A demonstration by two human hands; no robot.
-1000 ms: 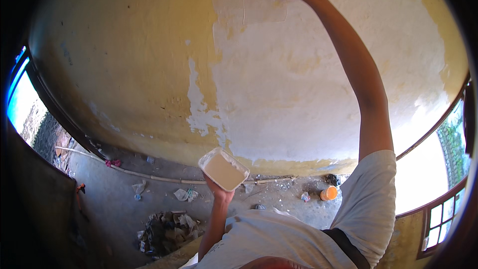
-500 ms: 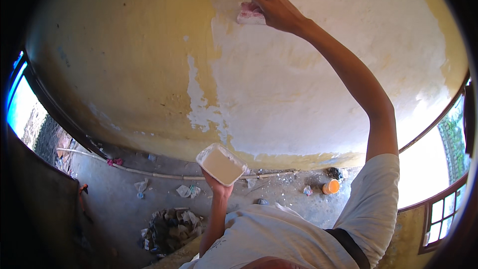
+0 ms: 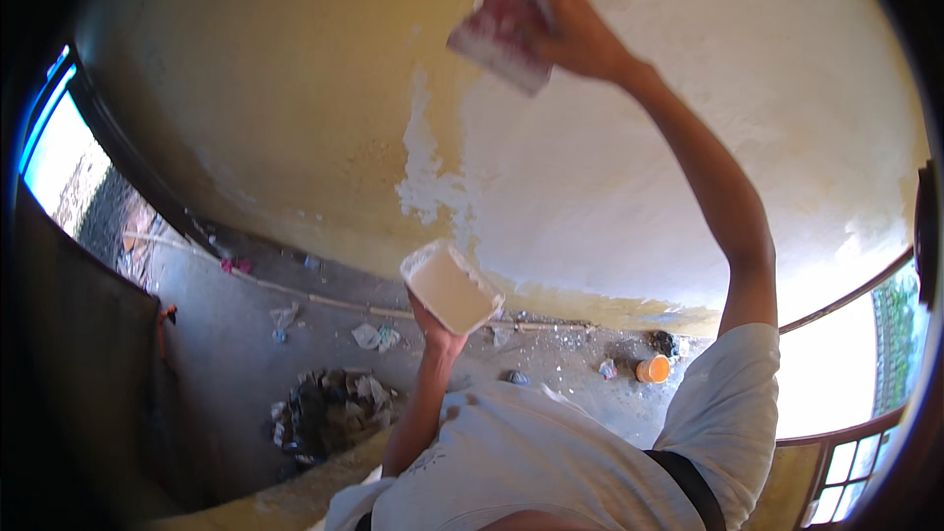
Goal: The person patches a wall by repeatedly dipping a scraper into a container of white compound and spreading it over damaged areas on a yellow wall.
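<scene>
My right hand (image 3: 582, 37) is raised near the top of the view, fingers closed round a dark reddish putty spreader (image 3: 497, 47). Whitish paste coats the spreader's broad blade, which is blurred and appears tilted away from the wall. Behind it the wall (image 3: 610, 177) is coated pale whitish on the right and is bare yellow on the left, with a ragged pale patch (image 3: 425, 177) between. Lower down, my left hand (image 3: 440, 334) grips a white rectangular tub (image 3: 420, 255) from beneath. Smooth cream-coloured putty (image 3: 452, 293) fills much of it, and the rim is smeared.
Along the wall's foot runs a long pole (image 3: 334, 302) on the grey floor. Plastic scraps (image 3: 376, 337), an orange bucket (image 3: 653, 369) and a heap of crumpled sacks (image 3: 329, 413) lie about. Bright openings stand at both sides, with a paned window (image 3: 844, 467) at lower right.
My right hand has turned the spreader, so its blade slants and shows more of its face, apparently off the wall. The tub in my left hand has risen slightly and tilted. My view has shifted a little.
</scene>
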